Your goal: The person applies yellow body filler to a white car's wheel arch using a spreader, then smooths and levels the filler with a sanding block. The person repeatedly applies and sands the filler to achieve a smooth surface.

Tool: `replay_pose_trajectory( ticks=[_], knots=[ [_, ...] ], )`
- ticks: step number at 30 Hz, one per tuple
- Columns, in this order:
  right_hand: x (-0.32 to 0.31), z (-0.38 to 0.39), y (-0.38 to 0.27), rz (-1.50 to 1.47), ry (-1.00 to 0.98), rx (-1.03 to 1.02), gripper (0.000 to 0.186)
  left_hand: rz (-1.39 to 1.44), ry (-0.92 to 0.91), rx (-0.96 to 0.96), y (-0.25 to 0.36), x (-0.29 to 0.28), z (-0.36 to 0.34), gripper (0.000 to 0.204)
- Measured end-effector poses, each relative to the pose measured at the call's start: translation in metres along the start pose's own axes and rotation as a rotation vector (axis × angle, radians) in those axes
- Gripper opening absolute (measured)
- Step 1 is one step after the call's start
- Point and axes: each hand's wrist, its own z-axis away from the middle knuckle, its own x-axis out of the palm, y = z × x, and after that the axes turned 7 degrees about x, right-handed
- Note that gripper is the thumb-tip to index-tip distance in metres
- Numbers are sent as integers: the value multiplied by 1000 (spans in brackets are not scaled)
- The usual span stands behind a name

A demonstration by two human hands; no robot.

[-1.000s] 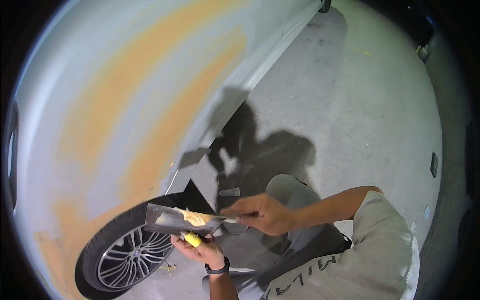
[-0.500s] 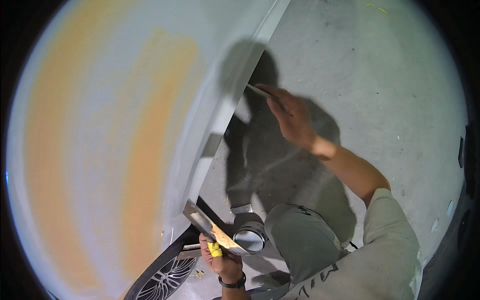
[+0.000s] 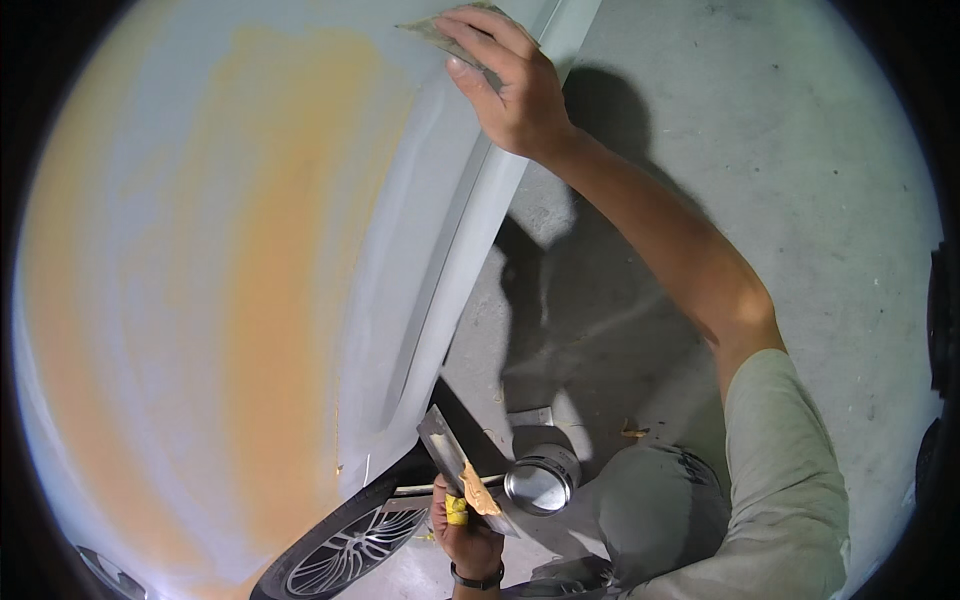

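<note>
My right hand (image 3: 515, 85) is closed on a thin, flat spreader (image 3: 432, 28) at the upper part of the pale car panel (image 3: 150, 240), which carries streaks of orange-tan material (image 3: 275, 300). Low in view, my left hand (image 3: 470, 540), with something yellow (image 3: 456, 510) wrapped at its fingers, grips a steel plate (image 3: 436, 435) held tilted. A lump of tan paste (image 3: 480, 492) sits on that plate. Just right of it stands a round metal can (image 3: 540, 485) on the concrete floor.
The panel's lower sill (image 3: 480, 210) runs diagonally beside the floor (image 3: 800, 180). A wheel with a spoked rim (image 3: 350, 550) lies below the panel. My bent knee (image 3: 650, 510) is right of the can, and a small light-coloured item (image 3: 530, 418) lies behind the can.
My right hand has risen from near the plate, across the floor area, up onto the panel with the spreader. My left hand's plate has shifted right and turned steeper.
</note>
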Motion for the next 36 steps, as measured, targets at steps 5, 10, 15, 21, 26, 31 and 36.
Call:
replay_pose_trajectory(
  ticks=[5, 10, 15, 21, 26, 31, 36],
  knots=[
    [36, 21, -4, 16, 166, -96, 36, -83, 145, 15, -3, -5, 6, 41],
    [64, 62, -13, -35, 121, -6, 35, -128, 44, 30, 1, -22, 8, 49],
    [71, 89, -27, -99, 118, 15, 36, -24, -110, 53, 8, -21, 7, 39],
    [74, 130, -66, -142, 22, 68, 37, 105, -127, 104, 10, -12, 4, 53],
    [55, 150, -113, -102, -249, 94, 40, 276, -206, 95, 1, -2, -11, 46],
    [-15, 167, -210, -581, -274, -75, 43, 457, -312, 6, -7, 25, -25, 50],
    [-56, 202, -220, -440, -573, 67, 50, 274, -55, -18, -6, 29, -25, 46]
  ],
)
